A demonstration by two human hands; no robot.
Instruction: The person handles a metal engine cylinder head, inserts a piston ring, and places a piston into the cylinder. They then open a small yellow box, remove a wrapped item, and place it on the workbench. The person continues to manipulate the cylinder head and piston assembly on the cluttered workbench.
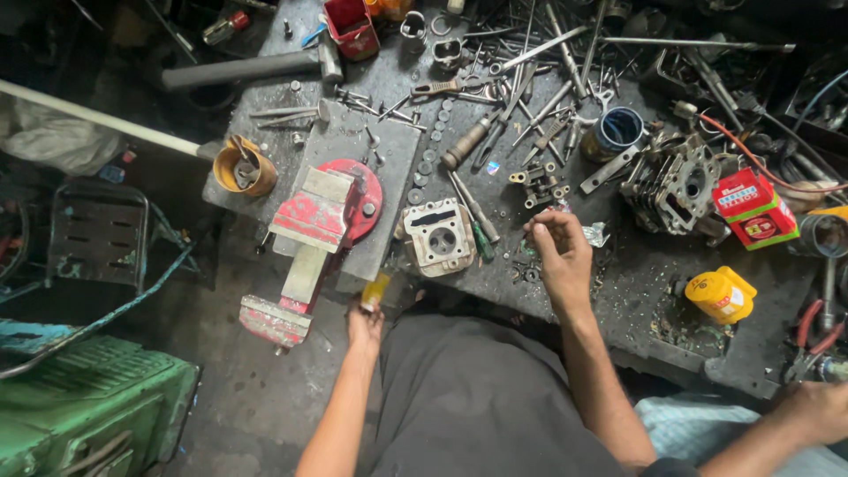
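Note:
My left hand [365,325] is low, just off the front edge of the dark workbench [636,291], and grips a small yellow object [375,290] next to the red bench vise [314,234]. My right hand [558,254] hovers over the bench with its fingers bunched downward above small loose nuts and washers. Whether it pinches one of them is hidden. A grey engine cylinder block [439,237] lies between my two hands, with a green-handled screwdriver [481,238] beside it.
A finned engine head [671,185], red carton [753,208], yellow bottle [720,294], blue-rimmed tin [618,131], yellow cup [243,166] and hammer [256,66] lie among several scattered tools. Red pliers [813,336] are far right, a green metal box [88,411] bottom left. Another person's hand [817,411] rests bottom right.

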